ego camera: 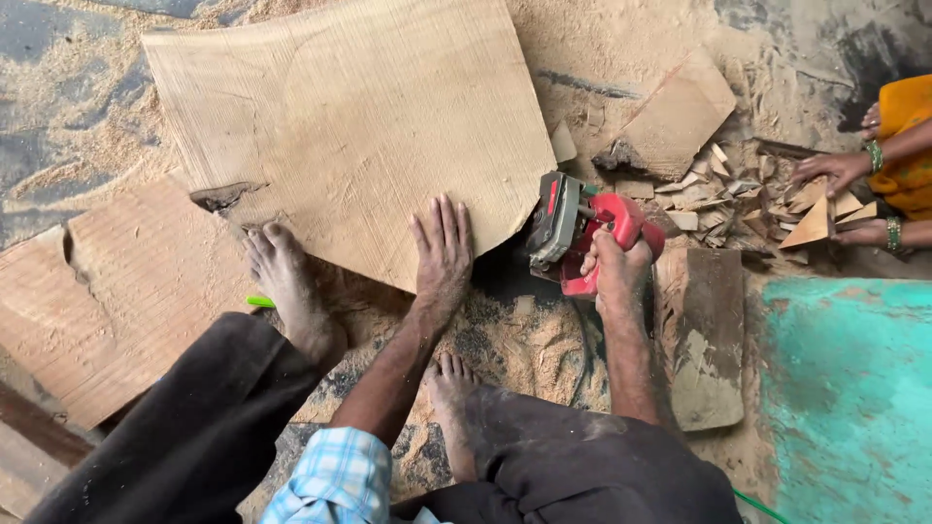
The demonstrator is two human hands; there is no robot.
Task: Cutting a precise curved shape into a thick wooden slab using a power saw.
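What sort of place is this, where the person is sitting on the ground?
Likely an open floor-level woodworking yard. Sawdust covers the ground, the left hand presses a large wooden slab, the right hand grips a red power saw, and wood offcuts lie piled nearby.

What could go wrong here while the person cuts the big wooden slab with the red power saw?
The left hand lies flat on the wooden slab close beside the red power saw that the right hand grips, so a slip or kickback might reach the fingers. The bare left foot also rests on the slab edge, unprotected. Another person's hands sort wood scraps nearby, where chips could fly.
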